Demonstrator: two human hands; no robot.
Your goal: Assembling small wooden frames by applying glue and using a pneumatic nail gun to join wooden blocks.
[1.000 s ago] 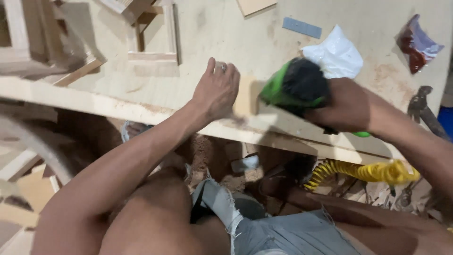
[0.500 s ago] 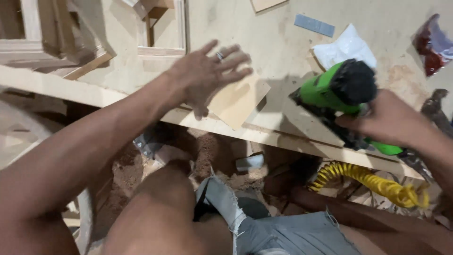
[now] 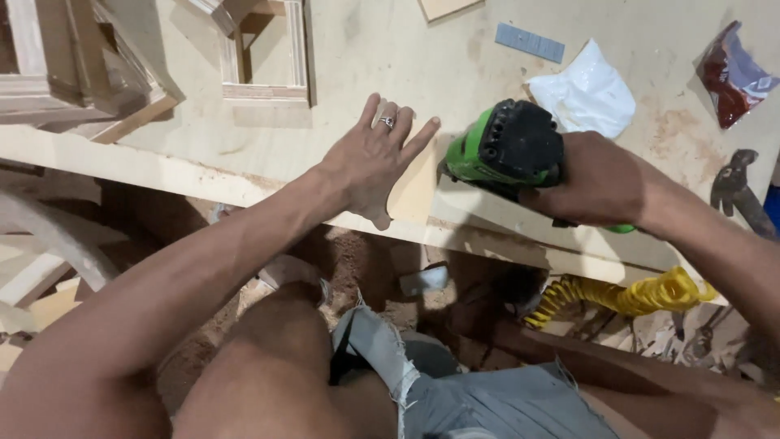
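Plywood bench [image 3: 487, 49]: left hand [image 3: 374, 167] flat, released, on wood piece [image 3: 414, 187]; right hand [image 3: 597, 179] grip clenched on green tool [image 3: 504, 150].

The workbench [image 3: 455, 57] is pale, matt plywood with dusty stains, and the small board [image 3: 410, 191] at its front edge is the same bare wood. On the bench, the power tool [image 3: 508, 150] has glossy green plastic with a matt black cap, the bag [image 3: 589, 89] behind it is shiny white plastic, and the staple strip [image 3: 530, 42] is dull grey metal.

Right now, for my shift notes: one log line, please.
left hand flat on wood piece | right hand gripping green power tool | workbench
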